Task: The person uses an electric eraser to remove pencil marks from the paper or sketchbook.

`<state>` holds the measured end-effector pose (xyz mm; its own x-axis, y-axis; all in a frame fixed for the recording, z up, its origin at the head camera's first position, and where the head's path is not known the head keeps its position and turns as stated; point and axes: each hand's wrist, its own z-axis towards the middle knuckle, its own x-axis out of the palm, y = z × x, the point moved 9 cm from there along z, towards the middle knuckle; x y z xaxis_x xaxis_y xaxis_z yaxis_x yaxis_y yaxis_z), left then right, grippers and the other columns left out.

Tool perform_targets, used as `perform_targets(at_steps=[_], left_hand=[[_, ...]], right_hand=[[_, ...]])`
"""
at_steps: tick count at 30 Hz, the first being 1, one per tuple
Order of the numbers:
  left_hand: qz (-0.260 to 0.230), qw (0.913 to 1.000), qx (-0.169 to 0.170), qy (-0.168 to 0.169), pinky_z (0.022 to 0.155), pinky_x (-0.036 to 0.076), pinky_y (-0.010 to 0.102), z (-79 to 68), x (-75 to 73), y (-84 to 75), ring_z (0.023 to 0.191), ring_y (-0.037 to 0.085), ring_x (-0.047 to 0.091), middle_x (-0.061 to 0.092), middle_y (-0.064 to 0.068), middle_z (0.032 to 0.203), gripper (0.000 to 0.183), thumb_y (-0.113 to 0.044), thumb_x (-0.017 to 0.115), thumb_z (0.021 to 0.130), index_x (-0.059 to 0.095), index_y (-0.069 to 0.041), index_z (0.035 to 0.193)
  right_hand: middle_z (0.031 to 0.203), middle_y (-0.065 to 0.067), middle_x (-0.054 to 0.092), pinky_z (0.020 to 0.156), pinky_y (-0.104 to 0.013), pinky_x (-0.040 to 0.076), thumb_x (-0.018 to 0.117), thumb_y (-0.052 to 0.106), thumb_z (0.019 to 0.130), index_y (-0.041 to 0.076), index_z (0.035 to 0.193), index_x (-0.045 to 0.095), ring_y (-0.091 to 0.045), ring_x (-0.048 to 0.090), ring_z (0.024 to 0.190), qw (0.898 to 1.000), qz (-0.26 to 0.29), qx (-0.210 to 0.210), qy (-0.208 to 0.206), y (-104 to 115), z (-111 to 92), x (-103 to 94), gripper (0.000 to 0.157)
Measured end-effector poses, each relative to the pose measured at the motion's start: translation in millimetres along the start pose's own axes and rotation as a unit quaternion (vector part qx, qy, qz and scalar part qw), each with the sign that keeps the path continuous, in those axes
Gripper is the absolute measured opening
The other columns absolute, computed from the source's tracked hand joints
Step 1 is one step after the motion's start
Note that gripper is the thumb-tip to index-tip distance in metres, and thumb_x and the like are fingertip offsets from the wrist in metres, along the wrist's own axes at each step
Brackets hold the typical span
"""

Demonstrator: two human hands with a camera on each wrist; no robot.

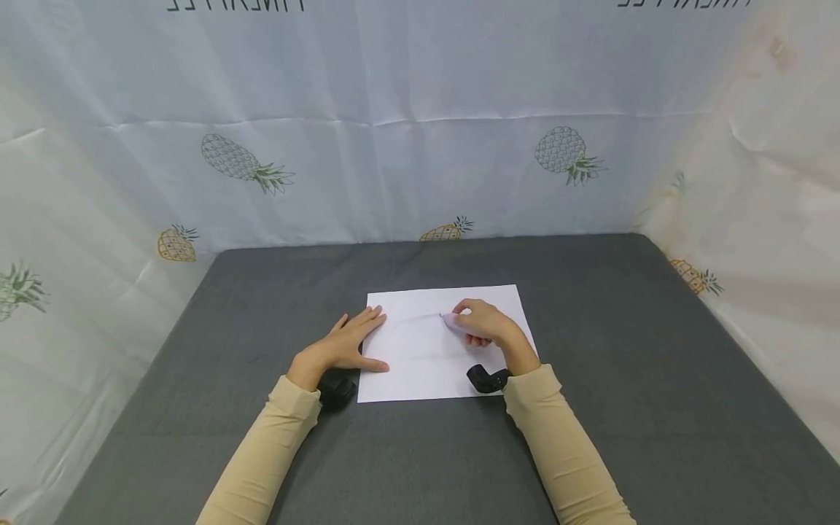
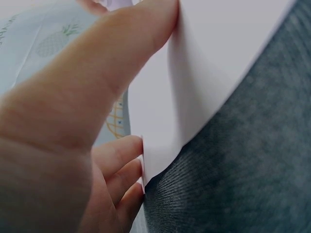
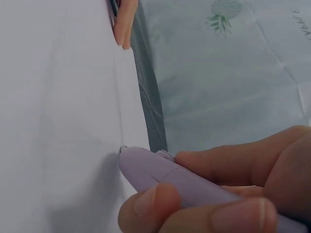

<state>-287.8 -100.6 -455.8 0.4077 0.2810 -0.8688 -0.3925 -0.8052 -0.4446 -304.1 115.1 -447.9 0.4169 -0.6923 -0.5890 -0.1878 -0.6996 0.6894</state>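
Note:
A white sheet of paper point(image 1: 420, 364) lies on the dark grey cloth. My left hand point(image 1: 354, 341) rests at its left edge with fingers spread, the thumb point(image 2: 141, 34) pressing on the sheet. My right hand point(image 1: 487, 324) holds a light purple utility knife point(image 3: 160, 170) between thumb and fingers, over the right half of the paper. The knife's small metal tip point(image 3: 123, 148) is down at the paper, at the end of a faint straight line that runs towards the left hand. A small slider point(image 3: 165, 155) stands on the knife's body.
Dark grey cloth point(image 1: 262, 452) covers the table around the paper. White curtains with pineapple prints point(image 1: 394, 182) hang behind and at both sides. Black wrist cameras sit under both wrists, the right one point(image 1: 487, 379) overlapping the paper's lower right corner in the head view.

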Motion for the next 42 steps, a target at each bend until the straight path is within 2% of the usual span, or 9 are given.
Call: perform_targets(at_steps=[6,19,33,42], left_hand=[[0.002,1.0,-0.001,0.0,0.121,0.004,0.063,-0.9,0.0,2.1,0.152,0.035,0.014,0.016,0.014,0.164,0.098,-0.044,0.076,0.078,0.025,-0.006,0.153],[0.003,1.0,-0.002,0.0,0.121,0.004,0.063,0.5,0.9,3.2,0.153,0.035,0.013,0.016,0.013,0.164,0.099,-0.045,0.076,0.078,0.025,-0.006,0.153],[0.003,1.0,0.002,-0.007,0.121,0.005,0.064,1.8,-0.5,3.2,0.152,0.036,0.014,0.016,0.014,0.163,0.099,-0.045,0.077,0.078,0.026,-0.005,0.152],[0.004,1.0,0.002,-0.005,0.121,0.005,0.064,1.4,-0.6,3.0,0.152,0.035,0.014,0.016,0.014,0.164,0.099,-0.046,0.076,0.078,0.026,-0.006,0.152]], right_hand=[[0.052,-0.001,0.049,0.042,-0.019,0.032,0.049,0.023,0.098,0.009,0.128,0.053,-0.009,0.039,0.043,1.0,-0.002,0.011,0.013,-1.3,-3.5,0.0,0.034],[0.053,-0.001,0.049,0.042,-0.019,0.033,0.05,0.024,0.098,0.009,0.129,0.053,-0.009,0.039,0.042,1.0,0.0,0.014,0.015,-1.8,-3.7,-1.7,0.035],[0.052,0.0,0.049,0.041,-0.019,0.034,0.048,0.022,0.098,0.008,0.128,0.052,-0.008,0.041,0.042,1.0,0.016,0.002,-0.012,1.2,1.9,-0.3,0.034],[0.053,-0.001,0.049,0.042,-0.019,0.033,0.05,0.025,0.097,0.008,0.127,0.053,-0.009,0.04,0.043,1.0,0.008,0.002,0.001,1.2,-0.6,-1.3,0.034]])
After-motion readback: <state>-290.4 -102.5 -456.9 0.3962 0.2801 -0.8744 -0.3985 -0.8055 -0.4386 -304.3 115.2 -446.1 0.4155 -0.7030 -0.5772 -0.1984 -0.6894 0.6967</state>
